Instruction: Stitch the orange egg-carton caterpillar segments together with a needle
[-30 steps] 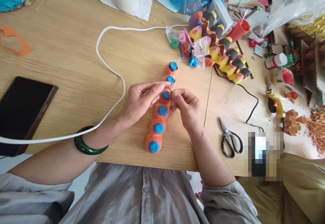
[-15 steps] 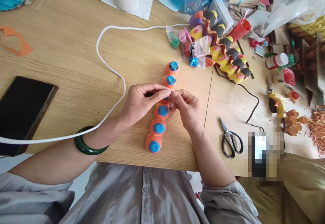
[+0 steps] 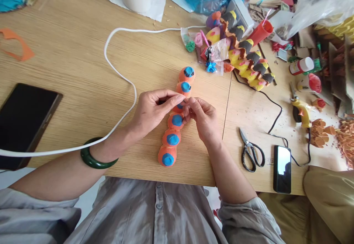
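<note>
An orange strip of rounded bumps (image 3: 169,147), each topped with a blue patch, lies lengthwise on the table in front of me. The two farthest patches carry small dark pieces. Over the strip's middle, my left hand (image 3: 155,109) is pinched, thumb against forefinger, with a dark bit partly visible beneath its fingers. My right hand (image 3: 203,117) is also pinched, its fingertips meeting those of the left. Whatever lies between the fingertips is too small to make out.
Black-handled scissors (image 3: 253,153) and a phone (image 3: 282,169) lie at the right. A white cable (image 3: 121,75) curves across the left, over my left forearm. Painted carton pieces (image 3: 245,58) and plastic bags stand at the back right. Another person's clothed leg shows at lower right.
The fingertips of both hands have shifted slightly, and a little more of the blue patch beneath them shows. The strip stays in place.
</note>
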{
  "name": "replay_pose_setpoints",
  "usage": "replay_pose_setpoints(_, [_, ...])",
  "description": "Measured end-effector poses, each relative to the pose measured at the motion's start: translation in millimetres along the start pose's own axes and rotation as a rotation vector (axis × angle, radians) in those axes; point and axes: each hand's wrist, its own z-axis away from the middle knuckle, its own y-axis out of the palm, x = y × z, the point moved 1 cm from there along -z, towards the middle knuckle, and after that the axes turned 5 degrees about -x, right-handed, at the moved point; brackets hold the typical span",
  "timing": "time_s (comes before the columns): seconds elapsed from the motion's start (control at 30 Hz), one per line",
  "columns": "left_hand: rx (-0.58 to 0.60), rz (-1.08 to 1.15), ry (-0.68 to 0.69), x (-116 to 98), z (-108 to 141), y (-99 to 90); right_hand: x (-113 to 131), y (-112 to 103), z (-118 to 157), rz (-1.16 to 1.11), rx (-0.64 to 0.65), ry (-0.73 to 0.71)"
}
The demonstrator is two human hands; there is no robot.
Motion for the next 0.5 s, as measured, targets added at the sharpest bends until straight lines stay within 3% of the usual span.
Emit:
replay_pose_setpoints(0.3, [-0.049,-0.006,-0.030,2.9,0.1,-1.1,1.0,-0.2,0.4,0.046,-0.024,0.013])
replay_pose_setpoints(0.5, [-0.007,0.005,-0.074,2.7,0.5,-1.0,0.7,-1.4,-0.1,0.043,-0.034,-0.016])
